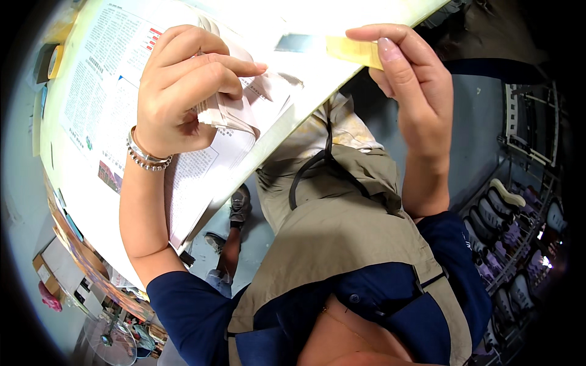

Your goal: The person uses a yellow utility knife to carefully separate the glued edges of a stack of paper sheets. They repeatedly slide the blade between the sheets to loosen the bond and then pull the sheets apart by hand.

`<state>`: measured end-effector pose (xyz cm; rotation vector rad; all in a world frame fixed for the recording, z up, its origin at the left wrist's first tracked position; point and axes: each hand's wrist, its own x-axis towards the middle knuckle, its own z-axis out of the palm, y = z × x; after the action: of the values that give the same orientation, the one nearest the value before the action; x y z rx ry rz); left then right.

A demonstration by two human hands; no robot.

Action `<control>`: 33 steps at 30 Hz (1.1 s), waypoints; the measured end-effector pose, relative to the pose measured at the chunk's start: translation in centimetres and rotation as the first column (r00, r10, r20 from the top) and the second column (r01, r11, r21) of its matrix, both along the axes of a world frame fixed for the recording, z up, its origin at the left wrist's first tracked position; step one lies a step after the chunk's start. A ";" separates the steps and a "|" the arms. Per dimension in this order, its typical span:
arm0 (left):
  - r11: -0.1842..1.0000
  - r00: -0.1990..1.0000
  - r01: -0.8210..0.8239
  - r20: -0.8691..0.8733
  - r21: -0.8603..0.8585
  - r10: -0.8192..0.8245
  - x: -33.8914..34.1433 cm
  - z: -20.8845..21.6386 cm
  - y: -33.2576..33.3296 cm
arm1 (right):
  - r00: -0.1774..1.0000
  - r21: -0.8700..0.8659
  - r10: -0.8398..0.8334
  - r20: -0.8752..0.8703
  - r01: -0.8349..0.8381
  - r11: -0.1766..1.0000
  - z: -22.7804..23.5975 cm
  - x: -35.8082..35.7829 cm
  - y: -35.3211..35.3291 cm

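Note:
My left hand [186,91], with a silver bracelet and a beaded one at its wrist, is closed on folded newspaper [229,116] at the table's edge. Its curled fingers hide part of the paper, and the index finger points to the right. My right hand [412,82] is raised at the right, just past the table edge. Between thumb and fingers it pinches a thin, flat yellow piece [351,50]. Left of that piece shows a shiny grey-blue patch [294,43]; glare hides whether the two are joined.
Printed newspaper sheets [101,73] cover much of the white table [91,201]. A yellow tape roll [55,61] is at the far left edge. Racks of shoe-shaped items [500,226] stand at the right. Another person's leg and shoe [240,204] show beneath the table.

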<state>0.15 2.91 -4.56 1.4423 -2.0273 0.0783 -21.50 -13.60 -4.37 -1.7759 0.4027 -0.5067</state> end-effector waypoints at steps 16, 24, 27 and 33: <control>0.999 1.000 0.024 -0.014 0.032 -0.024 -0.4 -1.1 -1.2 | 0.821 0.161 0.496 -0.284 -0.469 0.869 -0.6 4.9 -4.9; 0.999 1.000 0.025 0.006 0.026 -0.025 -0.1 -1.3 -1.2 | 0.809 0.280 0.531 -0.251 -0.464 0.840 -2.0 3.8 -4.4; 1.000 1.000 0.025 0.011 0.013 -0.025 -0.1 -1.4 -1.1 | 0.804 0.348 0.544 -0.238 -0.453 0.821 -2.0 3.4 -4.6; 0.997 0.999 0.047 -0.007 -0.064 -0.048 0.0 -1.3 -1.2 | 0.815 0.390 0.541 -0.209 -0.438 0.810 -1.7 3.3 -2.5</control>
<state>0.10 1.76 -5.90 1.3524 -2.0325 0.1154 -18.16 -16.13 -6.05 -1.5515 0.2024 0.2144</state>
